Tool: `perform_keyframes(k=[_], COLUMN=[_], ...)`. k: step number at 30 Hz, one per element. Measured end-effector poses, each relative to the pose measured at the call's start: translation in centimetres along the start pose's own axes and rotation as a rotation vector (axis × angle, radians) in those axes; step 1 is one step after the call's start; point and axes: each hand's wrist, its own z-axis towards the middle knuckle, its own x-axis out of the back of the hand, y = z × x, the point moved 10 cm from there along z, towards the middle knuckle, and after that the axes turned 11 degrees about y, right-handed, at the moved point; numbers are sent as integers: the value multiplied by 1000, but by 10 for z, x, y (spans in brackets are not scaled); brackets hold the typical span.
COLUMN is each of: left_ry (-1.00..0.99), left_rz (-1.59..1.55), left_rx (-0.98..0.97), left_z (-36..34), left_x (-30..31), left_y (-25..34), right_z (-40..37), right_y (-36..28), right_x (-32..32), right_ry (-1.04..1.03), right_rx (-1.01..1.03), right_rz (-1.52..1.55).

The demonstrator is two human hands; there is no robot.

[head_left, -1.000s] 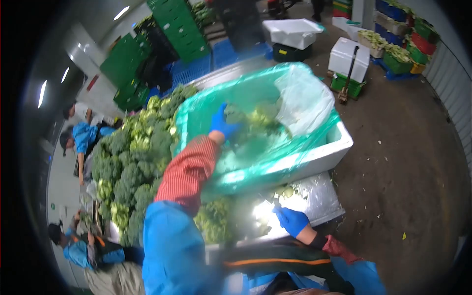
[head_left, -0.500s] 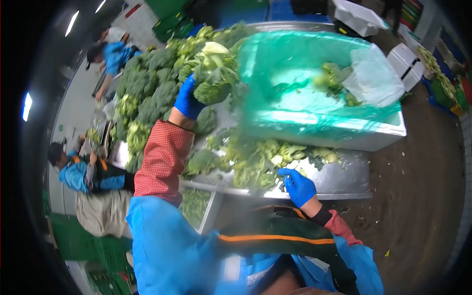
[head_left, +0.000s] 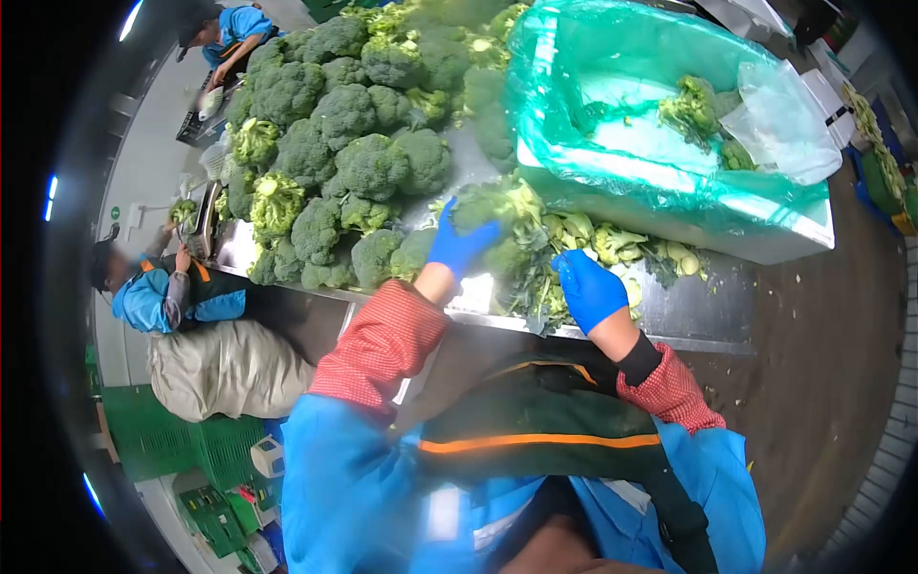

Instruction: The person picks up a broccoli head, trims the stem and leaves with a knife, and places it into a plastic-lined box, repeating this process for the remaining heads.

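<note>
In the head view my left hand (head_left: 461, 239), in a blue glove, is closed around a head of broccoli (head_left: 486, 206) over the metal table. Part of that broccoli is blurred. Close to its right, my gloved right hand (head_left: 590, 289) is curled shut above the trimmings. Whatever it may hold is hidden by the fingers. Cut leaves and pale stem pieces (head_left: 617, 244) lie around and beyond my right hand. To the left of my left hand, many green broccoli heads (head_left: 371, 165) are piled up.
A white foam box (head_left: 765, 241) lined with green plastic (head_left: 612, 201) stands at the right on the metal table (head_left: 712, 306), with some broccoli (head_left: 690, 110) inside. Two co-workers (head_left: 153, 292) (head_left: 234, 33) are at the left, near a pale sack (head_left: 229, 368) and green crates (head_left: 153, 435).
My left hand has come down and toward me with the broccoli, from the pile's edge to beside my right hand. The view has shifted, and my right hand stays curled near the trimmings.
</note>
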Motion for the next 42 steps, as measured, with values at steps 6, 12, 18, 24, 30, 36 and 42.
perform_keyframes(k=[6, 12, 18, 24, 30, 36, 42], left_ry=[33, 83, 171, -102, -353, -133, -200], left_rz=[58, 338, 566, -8, 49, 386, 265], left_rx=[-58, -278, -465, 235, -225, -535, -469], left_z=[-9, 10, 7, -5, -9, 0, -20], left_x=[-35, -38, -40, -39, -22, 1, 4], left_y=[-22, -55, -54, -58, 22, 34, 52], right_z=[4, 3, 6, -6, -25, -7, -6], right_y=[26, 25, 45, 77, 96, 21, 61], right_x=[-3, 5, -4, 10, 47, 34, 19], right_ry=[-16, 3, -15, -116, -135, -81, -156], right_rx=[6, 88, 64, -88, -90, 34, -156], right_rz=[-215, -473, -300, -354, -526, -259, -215])
